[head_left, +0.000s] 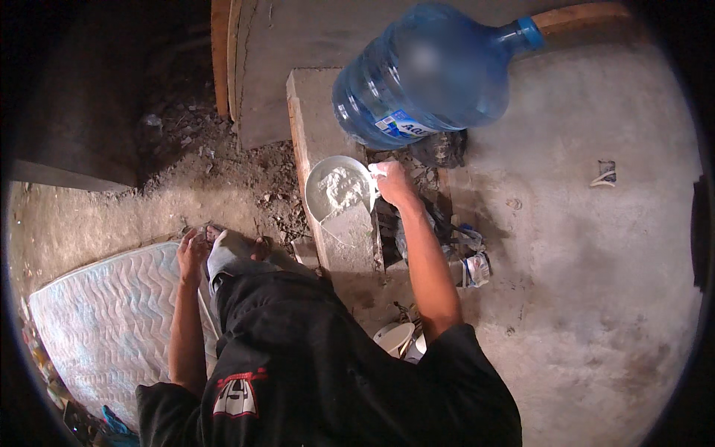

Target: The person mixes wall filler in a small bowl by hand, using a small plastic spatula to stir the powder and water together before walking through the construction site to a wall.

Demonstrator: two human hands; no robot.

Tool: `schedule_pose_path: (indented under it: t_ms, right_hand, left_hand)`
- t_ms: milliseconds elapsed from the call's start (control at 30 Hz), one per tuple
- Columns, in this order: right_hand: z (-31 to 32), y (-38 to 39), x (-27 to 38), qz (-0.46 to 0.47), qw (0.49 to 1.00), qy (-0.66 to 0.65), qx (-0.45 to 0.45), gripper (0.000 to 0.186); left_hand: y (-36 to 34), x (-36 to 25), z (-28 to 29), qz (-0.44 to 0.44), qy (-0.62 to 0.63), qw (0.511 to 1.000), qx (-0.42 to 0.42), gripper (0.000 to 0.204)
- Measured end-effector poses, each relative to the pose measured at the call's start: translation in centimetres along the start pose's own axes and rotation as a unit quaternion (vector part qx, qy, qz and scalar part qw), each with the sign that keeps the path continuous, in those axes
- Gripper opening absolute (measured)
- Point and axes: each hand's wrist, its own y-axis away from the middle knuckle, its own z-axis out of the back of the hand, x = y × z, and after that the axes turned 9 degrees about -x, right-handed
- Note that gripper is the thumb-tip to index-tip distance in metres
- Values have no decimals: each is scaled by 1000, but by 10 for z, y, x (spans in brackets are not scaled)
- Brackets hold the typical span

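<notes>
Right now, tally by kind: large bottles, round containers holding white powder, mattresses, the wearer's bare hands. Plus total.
Large translucent blue plastic bottle: 1
Pale round handled container holding white powder: 1
Pale quilted fabric mattress: 1
Bare hands, left hand and right hand: 2
Total: 5

The person wears a loose black T-shirt (328, 350) whose cloth falls in soft creases, with a small printed emblem (237, 395) in red and white on the front, toward the left side. Its wide left sleeve (170, 413) and right sleeve (473, 372) are short and plain black, leaving the forearms bare down to the bare left hand (192, 257) and right hand (395, 184). Below the hem shows pale grey-blue legwear (226, 255), mostly hidden by the shirt.
</notes>
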Motion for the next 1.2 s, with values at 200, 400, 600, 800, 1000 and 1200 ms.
schedule_pose_path:
  t_ms: [200, 400, 600, 800, 1000, 1200]
  right_hand:
    - [-1, 4, 39, 18, 997, -63, 47, 27]
    - [-20, 23, 65, 81, 987, -22, 140, 34]
    - [-37, 25, 38, 87, 984, -35, 153, 32]
    - [-23, 12, -6, 1, 999, -51, -9, 26]
    - [-4, 27, -6, -20, 999, -10, -41, 27]
    - [-26, 19, -24, -59, 976, -170, -122, 29]
  left_hand:
    - [6, 2, -6, -3, 72, 997, 15, 42]
    - [9, 2, 4, -10, 30, 999, 6, 43]
    - [12, -6, -8, 0, 1, 1000, -11, 45]
    - [0, -9, -8, -23, -34, 999, 5, 41]
    - [6, -20, -16, -50, -59, 997, 25, 45]
    - [19, -47, -76, -134, -138, 974, 117, 42]
